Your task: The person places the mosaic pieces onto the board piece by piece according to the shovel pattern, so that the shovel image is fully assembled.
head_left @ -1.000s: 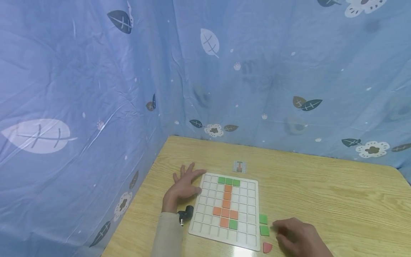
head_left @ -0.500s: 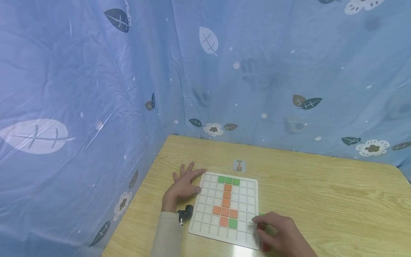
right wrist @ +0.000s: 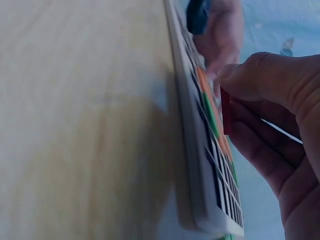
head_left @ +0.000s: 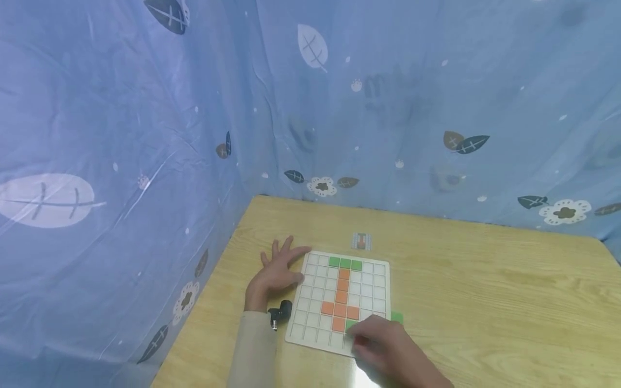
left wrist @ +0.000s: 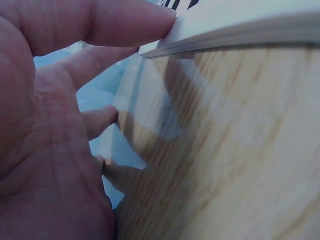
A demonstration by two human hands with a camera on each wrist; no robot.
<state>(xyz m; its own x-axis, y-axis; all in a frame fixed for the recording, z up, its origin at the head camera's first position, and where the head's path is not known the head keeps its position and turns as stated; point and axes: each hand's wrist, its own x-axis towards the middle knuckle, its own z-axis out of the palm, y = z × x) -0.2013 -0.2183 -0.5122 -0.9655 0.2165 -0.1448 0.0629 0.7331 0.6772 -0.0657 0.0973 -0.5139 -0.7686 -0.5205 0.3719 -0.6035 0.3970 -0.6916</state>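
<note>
A white grid board (head_left: 310, 293) lies on the table with orange tiles (head_left: 342, 297) in a cross-like column and a row of green tiles (head_left: 345, 263) at its far side. My right hand (head_left: 388, 345) is over the board's near right part, partly covering a green tile beside the lowest orange one. In the right wrist view its thumb and fingers pinch a thin red piece (right wrist: 226, 112) above the grid. My left hand (head_left: 278, 273) rests at the board's left edge with fingers spread, its thumb (left wrist: 135, 22) touching the edge.
Right of the board lies a loose green tile (head_left: 397, 317), partly behind my right hand. A small printed card (head_left: 361, 241) lies beyond the board. A black device (head_left: 280, 312) sits by the left wrist. Blue patterned curtains (head_left: 412, 108) hang behind and to the left.
My right hand has picked up the red piece from beside the board and moved left over the grid. My left hand has stayed at the board's edge. The head view has tilted slightly.
</note>
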